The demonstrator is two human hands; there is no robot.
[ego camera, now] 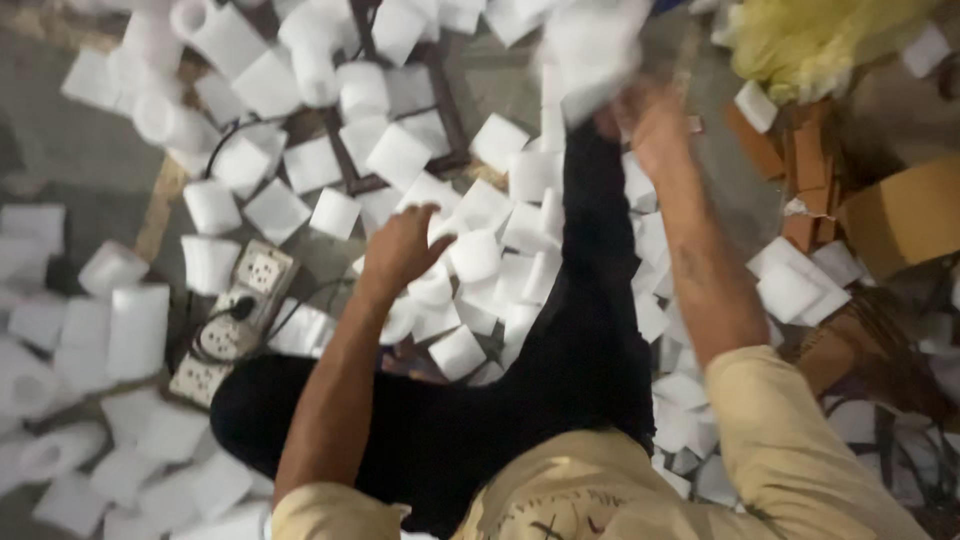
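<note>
Seen from above, a person in a beige shirt (640, 480) and black trousers (560, 380) sits on the floor (90, 170), one leg stretched out towards its far edge. The left hand (400, 245) rests on a heap of small white foam pieces (480, 260) just beside that leg, its fingers curled down over one or two of them; whether it actually grips any I cannot tell. Farther out, the right hand (650, 120) is raised past the knee and closed around a blurred white bundle (590, 50), though the blur hides how the fingers sit. Judging by the spread, little looks gathered: white pieces still cover the floor on both sides of the leg and out to the far and left edges, loose and unstacked. At the left, a power strip (230, 320) with a black plug and cable lies among them, close to the left forearm, and could snag a reach. At the right edge lie a brown cardboard box (900, 215) and torn card scraps, and at the far right corner a crumpled yellow bag (810, 40).
</note>
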